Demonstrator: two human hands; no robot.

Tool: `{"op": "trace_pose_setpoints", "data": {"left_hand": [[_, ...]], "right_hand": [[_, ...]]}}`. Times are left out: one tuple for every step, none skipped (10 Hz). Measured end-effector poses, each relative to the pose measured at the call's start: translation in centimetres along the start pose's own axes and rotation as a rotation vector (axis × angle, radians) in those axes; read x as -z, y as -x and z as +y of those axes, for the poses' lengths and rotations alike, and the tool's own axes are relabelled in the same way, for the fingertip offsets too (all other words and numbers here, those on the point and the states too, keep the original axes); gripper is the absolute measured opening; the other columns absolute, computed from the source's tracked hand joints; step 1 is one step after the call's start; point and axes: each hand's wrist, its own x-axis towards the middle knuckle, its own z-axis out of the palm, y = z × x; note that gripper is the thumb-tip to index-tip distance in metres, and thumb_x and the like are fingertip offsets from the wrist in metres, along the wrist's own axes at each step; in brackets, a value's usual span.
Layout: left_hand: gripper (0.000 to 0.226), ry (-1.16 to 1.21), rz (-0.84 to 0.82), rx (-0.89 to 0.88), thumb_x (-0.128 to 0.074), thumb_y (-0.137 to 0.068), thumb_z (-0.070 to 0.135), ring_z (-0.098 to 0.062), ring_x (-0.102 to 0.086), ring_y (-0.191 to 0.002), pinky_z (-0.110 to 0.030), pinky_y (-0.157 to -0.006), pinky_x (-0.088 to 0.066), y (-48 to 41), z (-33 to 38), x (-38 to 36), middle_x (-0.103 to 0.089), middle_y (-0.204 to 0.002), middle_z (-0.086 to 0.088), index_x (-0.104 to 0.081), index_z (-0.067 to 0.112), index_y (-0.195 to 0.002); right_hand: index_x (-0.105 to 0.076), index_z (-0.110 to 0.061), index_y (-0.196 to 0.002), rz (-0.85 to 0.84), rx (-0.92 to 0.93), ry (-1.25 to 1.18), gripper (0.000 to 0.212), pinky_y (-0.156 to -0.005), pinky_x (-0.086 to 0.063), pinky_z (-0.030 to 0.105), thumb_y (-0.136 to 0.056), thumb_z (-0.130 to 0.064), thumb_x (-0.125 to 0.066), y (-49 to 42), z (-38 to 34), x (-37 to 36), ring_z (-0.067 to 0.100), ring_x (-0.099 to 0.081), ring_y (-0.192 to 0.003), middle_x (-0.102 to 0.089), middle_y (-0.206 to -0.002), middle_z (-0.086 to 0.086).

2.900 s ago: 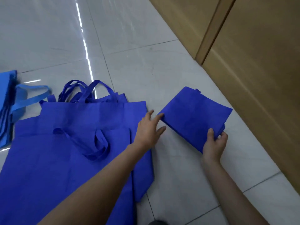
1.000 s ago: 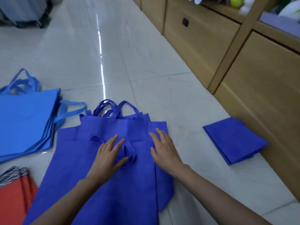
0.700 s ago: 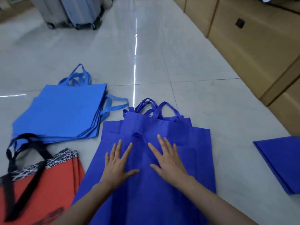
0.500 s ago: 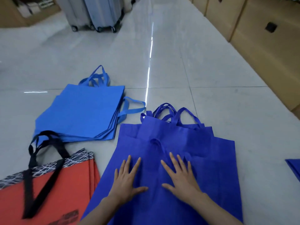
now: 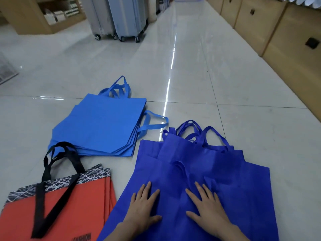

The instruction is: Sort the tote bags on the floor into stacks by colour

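Both hands flat, palms down, on the stack of dark royal-blue non-woven fabric tote bags [image 5: 217, 171], nearest the camera on the floor. Left hand [image 5: 141, 208] fingers straight and slightly fanned, thumb out to the right; right hand [image 5: 207, 208] fingers straight, spread, thumb out to the left. Nothing pinched, just pressing on fabric. To the left of that stack, touching or nearly (edge hard to tell), the pile of red-orange tote bags with black straps and a black scribble-pattern top band [image 5: 69, 206]. Beyond it, the stack of lighter sky-blue fabric tote bags [image 5: 102, 124], handles pointing away. All on the glossy pale grey tiled floor [image 5: 225, 84]. Light wooden drawer cabinets [image 5: 278, 32] run along the right. Far back left: grey hard-shell wheeled suitcases [image 5: 121, 16].
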Motion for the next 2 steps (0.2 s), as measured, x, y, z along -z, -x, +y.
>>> {"op": "trace_pose_setpoints", "data": {"left_hand": [[0.073,0.114,0.019,-0.012,-0.054,-0.083,0.047,-0.02,-0.003,-0.147,-0.034,-0.119,-0.012,-1.0,0.2,0.9,-0.001,-0.159,-0.002,-0.022,0.028,-0.145],[0.079,0.342,0.108,-0.097,-0.054,-0.071,0.069,-0.008,-0.016,-0.143,-0.016,-0.114,-0.015,-1.6,0.7,2.9,-0.016,-0.157,0.003,-0.029,0.037,-0.14]], "right_hand": [[-0.002,-0.055,-0.138,-0.032,0.034,-0.148,0.057,-0.118,0.003,0.043,-0.094,-0.05,-0.037,-0.7,0.6,0.7,0.022,0.013,-0.146,0.023,-0.154,-0.007],[-0.001,-0.07,-0.112,0.072,0.076,-0.331,0.051,-0.119,0.0,0.039,-0.095,-0.045,-0.042,-0.6,0.5,3.6,0.02,0.009,-0.146,0.019,-0.155,-0.012]]}}
